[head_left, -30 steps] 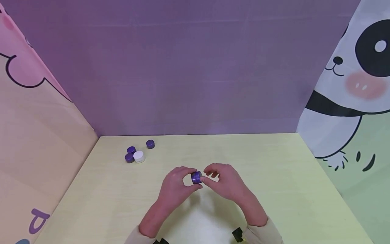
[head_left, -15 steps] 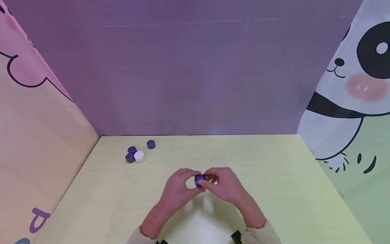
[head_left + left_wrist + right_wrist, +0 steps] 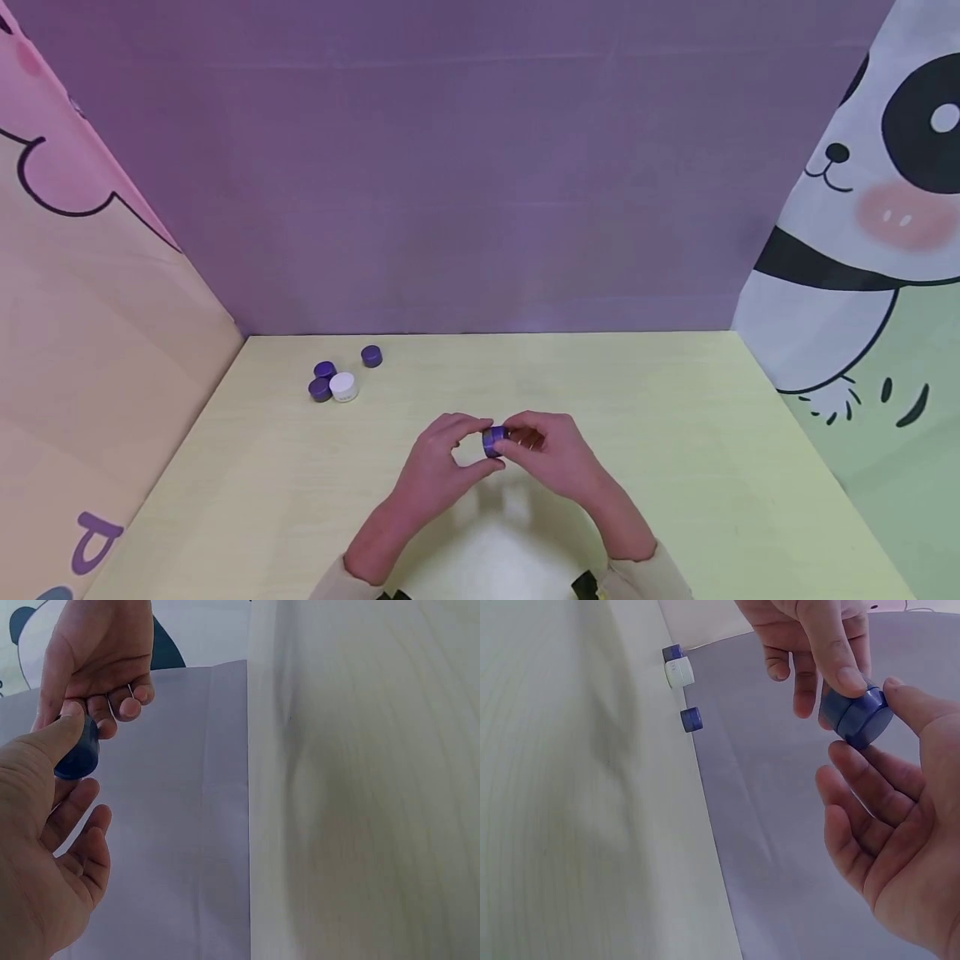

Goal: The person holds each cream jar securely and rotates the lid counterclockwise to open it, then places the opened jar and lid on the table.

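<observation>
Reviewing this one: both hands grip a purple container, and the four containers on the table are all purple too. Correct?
Not quite: the head view shows a white container among the four on the table; the other three are purple. The left hand and right hand do grip a purple container.

Right hand [image 3: 546, 452] now pinching purple jar [image 3: 492, 442].

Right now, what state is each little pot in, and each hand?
Held purple pot: tilted, off the table, apparently closed.
Left hand: pinching that pot.
Right hand: pinching it too.
White pot: standing; lid unclear.
Nearer clustered purple pot: standing beside the white pot; lid unclear.
Farther clustered purple pot: standing just behind; lid unclear.
Lone purple pot: standing apart; lid unclear.
</observation>
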The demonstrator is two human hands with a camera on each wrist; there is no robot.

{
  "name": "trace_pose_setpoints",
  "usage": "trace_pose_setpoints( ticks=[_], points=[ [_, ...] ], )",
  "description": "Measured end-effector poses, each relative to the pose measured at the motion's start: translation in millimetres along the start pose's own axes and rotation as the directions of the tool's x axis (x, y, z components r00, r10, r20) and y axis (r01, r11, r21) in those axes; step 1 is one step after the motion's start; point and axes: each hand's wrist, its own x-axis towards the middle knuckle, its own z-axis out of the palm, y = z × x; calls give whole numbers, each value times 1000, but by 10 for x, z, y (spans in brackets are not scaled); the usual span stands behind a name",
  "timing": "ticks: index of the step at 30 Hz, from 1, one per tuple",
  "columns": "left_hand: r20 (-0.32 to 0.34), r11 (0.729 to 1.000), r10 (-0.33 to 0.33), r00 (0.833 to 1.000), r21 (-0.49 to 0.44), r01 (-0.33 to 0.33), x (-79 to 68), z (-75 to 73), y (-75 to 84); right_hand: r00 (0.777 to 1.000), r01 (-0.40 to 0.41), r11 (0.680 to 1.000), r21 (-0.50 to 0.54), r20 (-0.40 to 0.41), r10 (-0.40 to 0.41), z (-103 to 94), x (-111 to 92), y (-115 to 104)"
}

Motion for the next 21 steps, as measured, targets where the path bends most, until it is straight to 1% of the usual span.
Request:
trace_pose_setpoints(
  ticks=[3, 4, 7, 12, 15, 18, 21],
  points=[
    [23, 1000, -4, 1000, -12, 5, -1, -6, -42, 1000, 4, 1000, 14, 13, -4, -19, 4, 8],
    [24, 1000, 5, 1000, -14, -4, -1, -7, -58, 1000, 4, 1000, 17, 16, -4, -14, 10, 64],
    [22, 1000, 22, 1000, -13, -21, -3, -4, -87, 1000, -4, 1000, 21, 19, 3, -18, 4, 59],
    [41, 999, 30, 999, -35, -29, 2, 28, -97, 1000, -14, 1000, -20, 12, 14, -37, -25, 69],
    [49, 998, 42, 998, -38, -40, -9, 43, -100, 999, -36, 998, -57, 26, 37, -54, -43, 71],
    [44, 998, 63, 997, -33, -62, -25, 38, -110, 997, -57, 996, -71, 55, 61, -64, -46, 59],
    [28, 993, 118, 993, -10, -118, -32, 21, -123, 993, -79, 995, -58, 84, 84, -61, -38, 46]
  ],
)
